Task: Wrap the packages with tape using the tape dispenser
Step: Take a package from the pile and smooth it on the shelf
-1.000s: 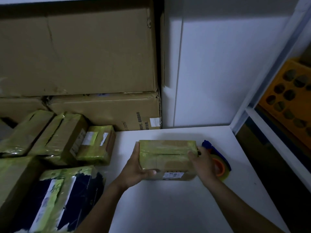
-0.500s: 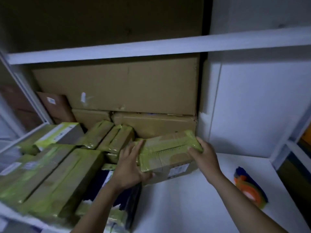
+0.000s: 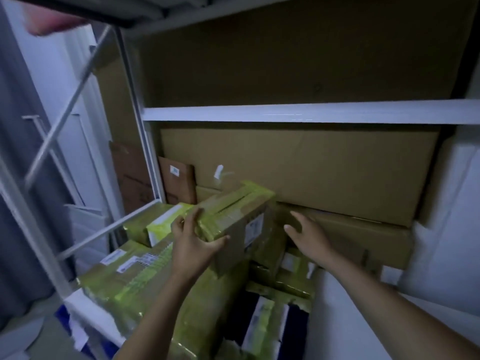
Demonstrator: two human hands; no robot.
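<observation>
A small cardboard package (image 3: pixel 239 216) wrapped in yellow-green tape sits tilted on top of the pile of taped packages (image 3: pixel 145 279) at the left of the white shelf. My left hand (image 3: pixel 193 245) grips its near left corner, thumb under the front edge. To the right of the package, my right hand (image 3: pixel 309 235) hovers with straight fingers and holds nothing. The tape dispenser is out of view.
Large plain cardboard boxes (image 3: pixel 298 172) stand against the back of the shelf under a white shelf board (image 3: pixel 285 114). A dark parcel with taped strips (image 3: pixel 270 328) lies in front. White metal frame bars (image 3: pixel 109 227) run at the left. Bare white shelf surface (image 3: pixel 363 333) shows at the right.
The package has gone from the white surface leftward onto the pile. My right hand has let go of it. The view has swung up and left, and the dispenser has left the frame.
</observation>
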